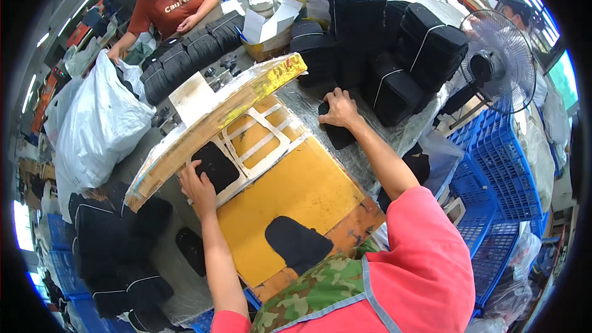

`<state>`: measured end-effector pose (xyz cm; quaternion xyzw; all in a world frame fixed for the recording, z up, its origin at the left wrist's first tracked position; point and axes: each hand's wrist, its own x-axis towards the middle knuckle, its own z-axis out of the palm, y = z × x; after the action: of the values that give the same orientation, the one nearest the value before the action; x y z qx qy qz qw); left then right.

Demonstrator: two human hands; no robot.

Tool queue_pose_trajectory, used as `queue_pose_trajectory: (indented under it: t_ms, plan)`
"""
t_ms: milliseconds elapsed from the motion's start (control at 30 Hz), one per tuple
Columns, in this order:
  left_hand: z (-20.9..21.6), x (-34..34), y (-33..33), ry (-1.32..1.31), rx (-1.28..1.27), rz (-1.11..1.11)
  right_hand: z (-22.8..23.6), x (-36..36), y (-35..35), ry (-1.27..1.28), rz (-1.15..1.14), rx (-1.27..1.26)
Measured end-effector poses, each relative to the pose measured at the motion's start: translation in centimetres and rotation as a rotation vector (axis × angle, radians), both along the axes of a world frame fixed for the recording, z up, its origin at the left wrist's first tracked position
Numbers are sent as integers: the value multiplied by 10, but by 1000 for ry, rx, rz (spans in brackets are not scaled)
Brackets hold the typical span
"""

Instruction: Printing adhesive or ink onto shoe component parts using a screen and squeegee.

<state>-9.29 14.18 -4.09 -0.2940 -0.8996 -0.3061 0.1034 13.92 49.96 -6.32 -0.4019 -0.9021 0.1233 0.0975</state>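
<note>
In the head view, my left hand (198, 188) is at the left end of a pale flat frame (248, 172). Its bent fingers grip the edge of a rounded black fabric piece (219, 169) in one opening. The other opening (258, 142) shows yellow board and pale strips. Further right, my right hand (342, 111) closes its thumb and fingers over the far end of another black fabric piece (339, 138); how many layers lie there I cannot tell. A loose black piece (297, 243) lies on the yellow board (277, 194) near me.
A curved wooden beam (216, 124) arches over the board's far edge. Tied black stacks stand at far right (357, 18) and near left (102, 234). A fan (498, 61) and blue crates (493, 166) are right. A person (172, 6) sits across, beside a white sack (102, 129).
</note>
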Motion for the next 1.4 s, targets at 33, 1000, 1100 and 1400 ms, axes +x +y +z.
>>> queue_pose_trajectory:
  t_ms: [33,1000,1100,1400]
  plan:
    - [-1,0,0,-38,-1,12,0,0,1,11,-8,-2]
    - [-8,-4,-1,28,126,1,17,49,-54,75,-69,-14]
    - [-9,-4,-5,52,212,-33,16,47,-55,73,-63,-9]
    - [-9,-8,-6,15,216,-11,3,43,-42,66,14,9]
